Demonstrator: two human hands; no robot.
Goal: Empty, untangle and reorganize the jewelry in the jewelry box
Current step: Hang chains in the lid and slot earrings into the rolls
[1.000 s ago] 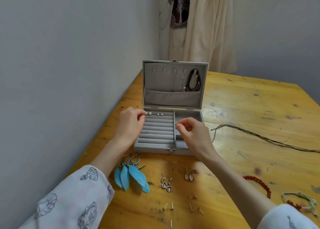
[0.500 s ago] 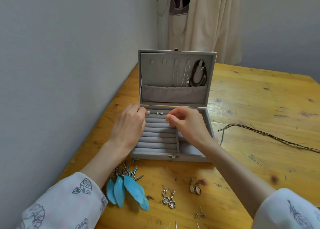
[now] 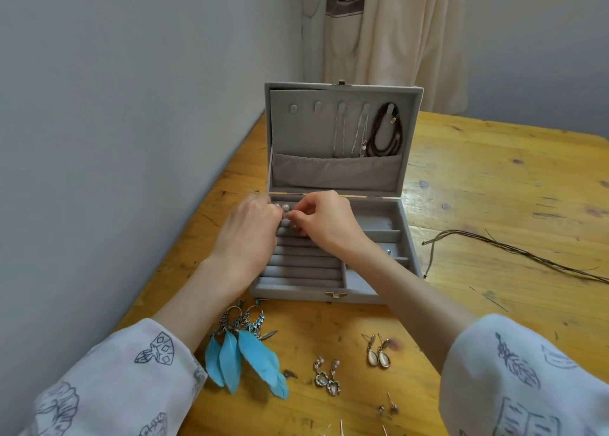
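A grey jewelry box [image 3: 407,238] stands open on the wooden table, its lid [image 3: 283,132] upright. Thin silver chains [image 3: 341,132] and a dark braided necklace [image 3: 384,132] hang inside the lid. Small pearl studs [image 3: 282,207] sit in the top ring roll at the back left. My right hand [image 3: 324,221] pinches a small stud over that roll. My left hand [image 3: 248,229] rests on the rolls beside it, fingertips at the studs. What the left fingers hold is hidden.
Blue feather earrings [image 3: 244,353] lie in front of the box. Two pairs of drop earrings [image 3: 328,374] [image 3: 379,353] and loose studs [image 3: 387,407] lie nearer me. A brown cord [image 3: 514,251] trails off right. A grey wall runs along the table's left edge.
My right hand has moved left from the side compartments to the top ring roll, meeting the left hand. The view has come closer to the box.
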